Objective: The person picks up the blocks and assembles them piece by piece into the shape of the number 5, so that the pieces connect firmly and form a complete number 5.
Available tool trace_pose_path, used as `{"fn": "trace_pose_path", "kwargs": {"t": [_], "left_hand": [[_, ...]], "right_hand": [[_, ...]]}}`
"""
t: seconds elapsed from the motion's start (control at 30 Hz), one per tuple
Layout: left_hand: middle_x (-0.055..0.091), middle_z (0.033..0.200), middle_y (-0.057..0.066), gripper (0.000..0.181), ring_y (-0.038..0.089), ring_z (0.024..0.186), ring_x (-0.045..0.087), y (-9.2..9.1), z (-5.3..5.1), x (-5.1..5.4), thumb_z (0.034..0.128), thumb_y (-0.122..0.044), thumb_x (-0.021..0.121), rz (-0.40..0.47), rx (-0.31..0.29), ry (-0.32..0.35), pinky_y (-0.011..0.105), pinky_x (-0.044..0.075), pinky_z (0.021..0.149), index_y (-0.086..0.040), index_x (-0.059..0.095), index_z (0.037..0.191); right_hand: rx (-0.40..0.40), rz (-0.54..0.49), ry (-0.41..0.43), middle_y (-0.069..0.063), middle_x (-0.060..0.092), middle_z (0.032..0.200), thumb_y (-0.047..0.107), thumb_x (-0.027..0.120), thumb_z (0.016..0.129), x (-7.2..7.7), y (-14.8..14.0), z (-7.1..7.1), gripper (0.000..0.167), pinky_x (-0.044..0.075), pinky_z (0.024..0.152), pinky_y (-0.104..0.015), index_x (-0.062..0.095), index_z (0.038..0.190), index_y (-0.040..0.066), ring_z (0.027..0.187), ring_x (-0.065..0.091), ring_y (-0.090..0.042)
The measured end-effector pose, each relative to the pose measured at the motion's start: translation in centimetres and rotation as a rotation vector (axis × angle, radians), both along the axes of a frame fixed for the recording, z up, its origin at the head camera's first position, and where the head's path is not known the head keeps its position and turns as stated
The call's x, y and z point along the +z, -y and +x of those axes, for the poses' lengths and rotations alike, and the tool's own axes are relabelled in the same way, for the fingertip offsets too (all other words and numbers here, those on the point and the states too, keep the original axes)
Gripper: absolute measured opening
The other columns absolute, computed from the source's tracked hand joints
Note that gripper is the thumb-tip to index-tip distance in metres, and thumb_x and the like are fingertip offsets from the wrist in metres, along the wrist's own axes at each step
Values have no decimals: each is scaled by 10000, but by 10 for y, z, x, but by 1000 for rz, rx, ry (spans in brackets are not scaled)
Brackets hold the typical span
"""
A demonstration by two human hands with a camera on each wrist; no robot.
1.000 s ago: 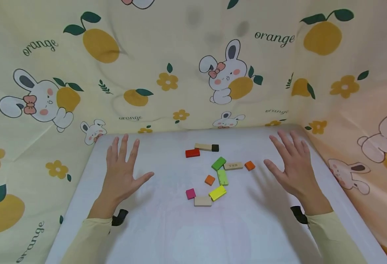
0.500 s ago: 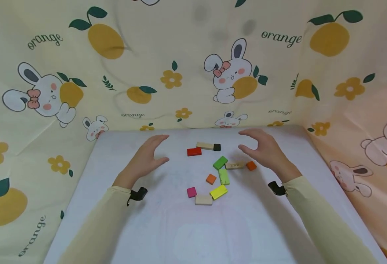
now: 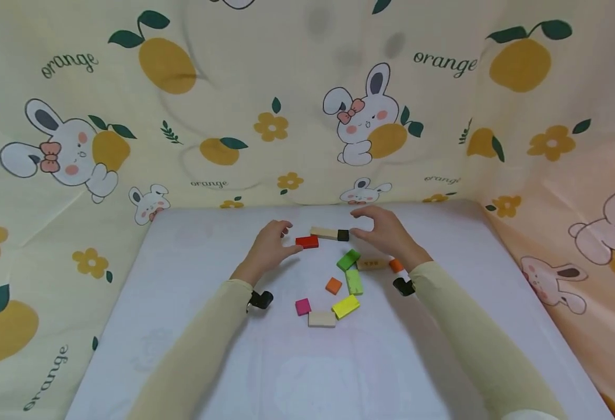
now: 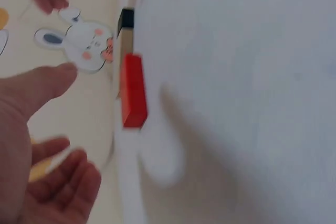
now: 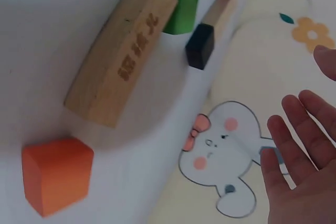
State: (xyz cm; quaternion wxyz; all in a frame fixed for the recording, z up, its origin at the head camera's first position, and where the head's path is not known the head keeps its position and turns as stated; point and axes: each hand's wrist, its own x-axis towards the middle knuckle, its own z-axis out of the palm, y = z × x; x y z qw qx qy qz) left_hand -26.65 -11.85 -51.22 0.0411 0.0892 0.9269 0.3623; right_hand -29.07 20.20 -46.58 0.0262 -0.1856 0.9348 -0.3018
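Both hands reach over the upper middle of the frame, unclosed: the left hand (image 3: 268, 247) has its fingers loosely curved with the thumb set apart, and the right hand (image 3: 391, 235) bends the same way, thumb away from the fingers. In the head view the left thumb tip meets the near corner of the red block (image 3: 307, 241), though the left wrist view shows a gap between them. The right hand is just beside the black cube (image 3: 343, 235), which sits at the right end of the long pale block (image 3: 324, 233), behind the red block.

Eleven blocks show in all. Besides those three, there are two green ones, a darker green block (image 3: 348, 259) and a light green block (image 3: 354, 282); two orange cubes (image 3: 333, 286), one near the centre and one partly behind the right wrist; one wooden block with markings (image 3: 372, 264); one yellow block (image 3: 345, 307); one magenta cube (image 3: 303, 307); and one short pale block (image 3: 321, 319), lowest of the group.

All lie on a white tabletop (image 3: 317, 373). Around its back and sides hangs a cream cloth (image 3: 297, 134) printed with rabbits, oranges, flowers and the word "orange". Two pale sleeves (image 3: 194, 350) rise from the bottom of the frame.
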Motion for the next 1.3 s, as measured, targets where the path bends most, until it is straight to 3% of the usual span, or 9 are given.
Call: {"fn": "trace_pose_path", "kwargs": {"t": [0.17,0.3,0.47,0.67,0.93,1.3], "left_hand": [[611,1271,154,731,287,1131,580,-29,-1,-13,926,-476,858,-43,99,-1,412,568,961,6,607,1415],[567,1318,165,844,288,1199,532,-44,-1,-21,902,-554,845,-117,174,47,403,573,962,18,557,1451],[544,1321,201,933,325,1222,511,-55,-3,-29,883,-613,832,-163,240,43,440,556,976,41,511,1466],[554,1291,210,933,340,1219,509,-61,-7,-30,878,-633,822,-209,297,29,468,537,984,43,507,1439],[570,1230,224,831,362,1172,522,-62,-9,-29,917,-585,799,-240,298,16,480,492,1007,62,527,1362],[538,1354,215,797,344,1234,511,-56,-9,-30,914,-349,838,-142,257,52,452,539,1009,43,447,1487]], "right_hand": [[-12,-18,27,-89,635,1480,282,788,1016,-13,4,-5,476,407,1182,-594,682,1444,102,1422,517,-363],[-18,-40,74,-83,622,1499,290,772,1021,-21,11,-7,475,389,1195,-591,682,1450,107,1437,500,-349],[-16,-54,92,-85,632,1485,246,789,1018,-29,21,-12,481,373,1209,-577,680,1453,74,1444,496,-337],[-20,-33,140,-61,623,1476,246,777,1031,-36,32,-20,478,387,1198,-585,668,1472,98,1383,504,-317],[-9,-6,169,-56,647,1443,247,796,1019,-47,45,-29,468,447,1155,-530,688,1451,103,1257,551,-281],[-15,-15,185,-65,677,1387,206,795,1017,-55,45,-35,418,469,1136,-524,715,1414,100,1237,566,-291]]}}
